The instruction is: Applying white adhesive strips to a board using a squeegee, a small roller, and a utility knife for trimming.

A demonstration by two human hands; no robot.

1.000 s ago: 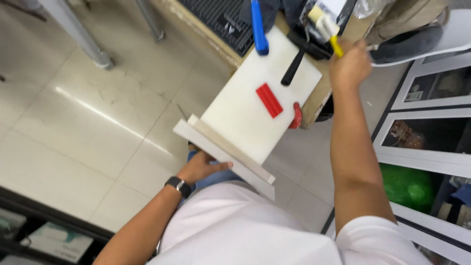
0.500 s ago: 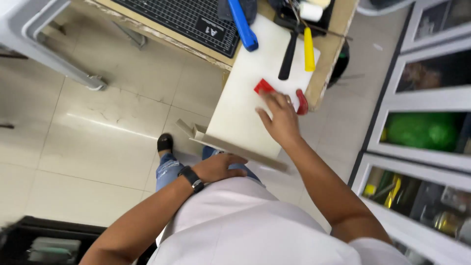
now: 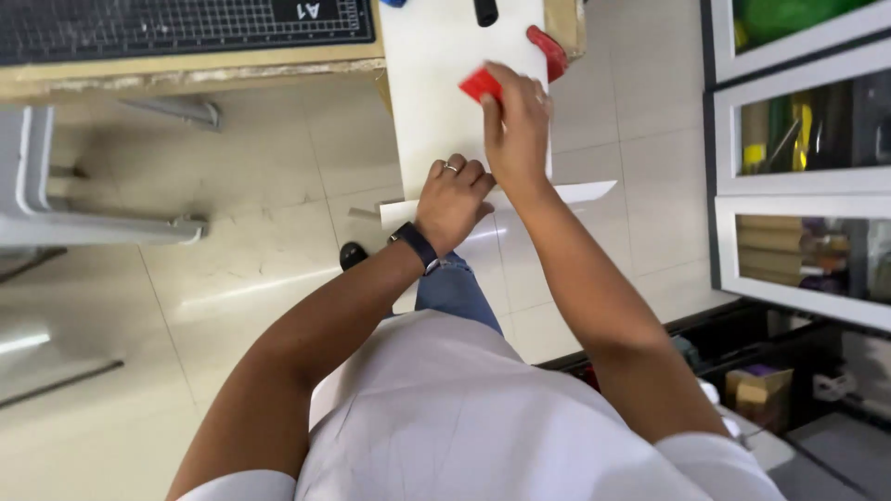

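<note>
A long white board [image 3: 436,102] sticks out from the wooden table edge toward me. A narrow white strip [image 3: 575,193] crosses its near end. My left hand [image 3: 452,199], with a ring and a dark wristwatch, has curled fingers gripping the board's near end. My right hand [image 3: 515,125] lies further up the board, its fingers closed on a small red block [image 3: 477,83] that sits flat on the surface. A red clamp [image 3: 549,48] holds the board's right edge, close to my right hand.
A black gridded cutting mat [image 3: 186,28] covers the wooden table at top left. A black handle [image 3: 485,11] lies at the board's far end. Glass-fronted cabinets [image 3: 798,148] stand on the right. A grey metal frame [image 3: 56,199] stands left on the tiled floor.
My right hand came down from the tools at the table's far side onto the red block. My left hand shifted from under the board's near edge onto its top. The view swung round.
</note>
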